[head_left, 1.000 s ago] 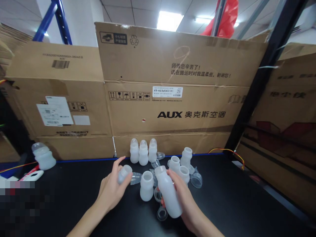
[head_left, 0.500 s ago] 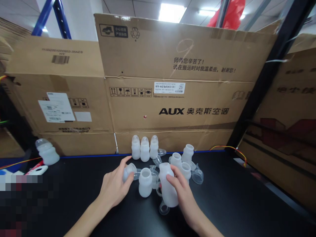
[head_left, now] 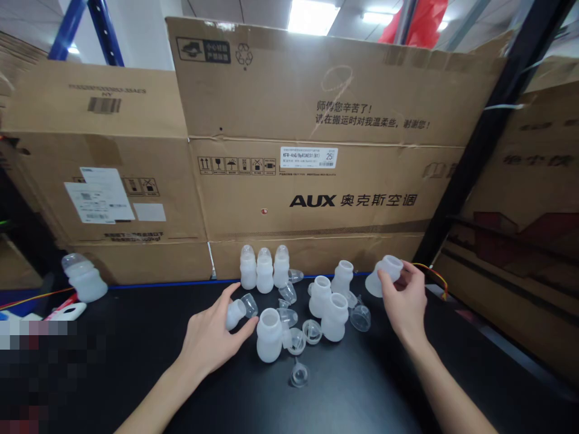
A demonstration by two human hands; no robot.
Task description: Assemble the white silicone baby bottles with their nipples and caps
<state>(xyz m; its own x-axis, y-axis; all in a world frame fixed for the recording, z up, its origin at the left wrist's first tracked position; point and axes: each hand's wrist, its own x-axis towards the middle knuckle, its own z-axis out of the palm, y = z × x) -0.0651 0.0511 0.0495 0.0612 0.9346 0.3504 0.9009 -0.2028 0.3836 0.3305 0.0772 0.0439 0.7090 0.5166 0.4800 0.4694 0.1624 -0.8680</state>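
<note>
My right hand point(head_left: 404, 295) grips a white feeding bottle point(head_left: 383, 274) at the back right, tilted, with its open mouth toward the upper right. On the left, my left hand point(head_left: 221, 325) has thumb and fingers spread around a small tipped white bottle point(head_left: 234, 314), whose far part it hides. Beside that lies a clear cap point(head_left: 249, 305). An open-topped bottle point(head_left: 269, 337) stands close to my left thumb; whether they touch I cannot tell. More open bottles point(head_left: 335, 318) stand between my hands, among clear caps and funnel-shaped parts point(head_left: 299, 375).
Three capped bottles point(head_left: 265, 271) stand in a row near the back edge. Another capped bottle point(head_left: 84, 278) leans at the far left. Large cardboard boxes point(head_left: 307, 241) wall off the back of the black table point(head_left: 226, 398). A dark metal post point(head_left: 474, 150) rises on the right.
My right hand has carried the bottle from the middle to the back right, uncovering clear parts. The thumb of my left hand has moved right, toward the standing bottle.
</note>
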